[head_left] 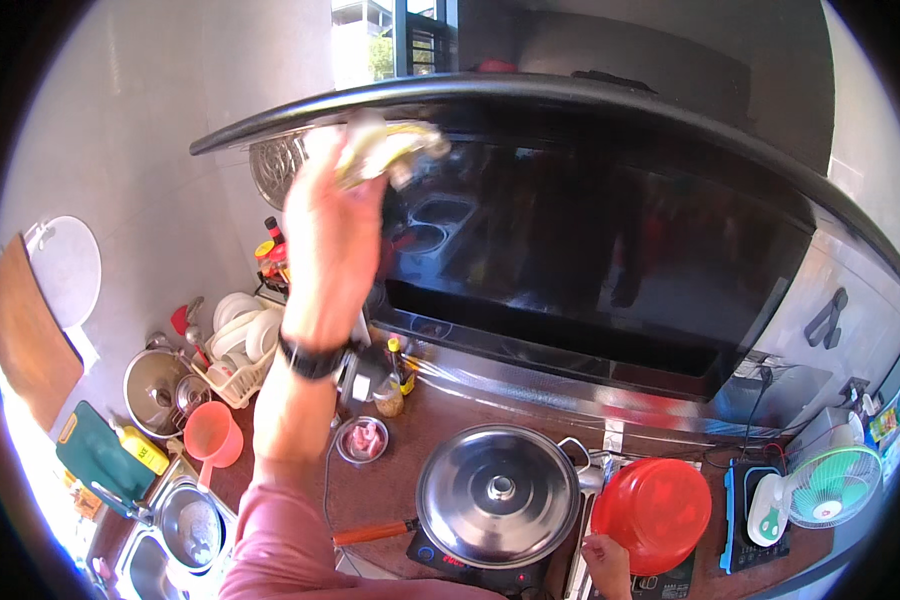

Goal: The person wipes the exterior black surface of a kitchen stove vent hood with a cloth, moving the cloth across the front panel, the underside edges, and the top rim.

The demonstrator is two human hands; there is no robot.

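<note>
My left hand [337, 202] is raised at the upper left of the black glass range hood [555, 217], its fingers closed around a blurred white and yellow cloth [386, 150]. Low in the view, my right hand [606, 559] is beside the rim of an upturned red plastic basin [652, 514]; whether it grips the rim cannot be told. Left of the basin, a wok with a domed steel lid [499, 495] and a wooden handle [375, 532] sits on a lit induction cooker [457, 562]. A small steel bowl of raw meat [362, 440] stands on the brown counter.
At left are a dish rack [247, 379] with white bowls, a pink dipper [212, 435], a yellow detergent bottle [142, 450] and a steel sink [146, 570]. A green fan [829, 487] stands at right. The hood's upper edge [495, 86] juts out above the counter.
</note>
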